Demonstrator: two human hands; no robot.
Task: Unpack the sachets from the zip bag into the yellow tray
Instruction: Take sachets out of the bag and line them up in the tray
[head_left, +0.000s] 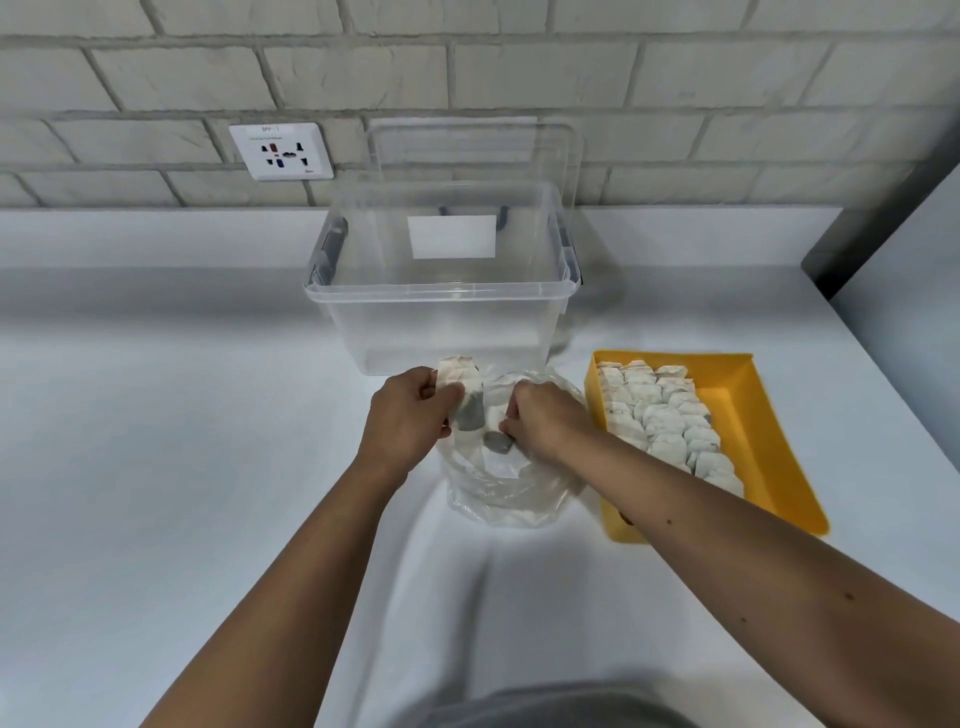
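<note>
While my left hand (410, 415) grips a stack of sachets (462, 387) over the far rim of the zip bag (506, 499), my right hand (545, 421) sits in the bag's open mouth. Its fingers are curled and pinch what looks like a loose sachet (496, 441). The yellow tray (748, 415) lies just beside the bag on the right, long axis running away from me. My right hand is the nearer one. Rows of unpacked sachets (665, 415) fill the tray's left side. A clear box (441, 312) stands behind on the table (182, 415).
</note>
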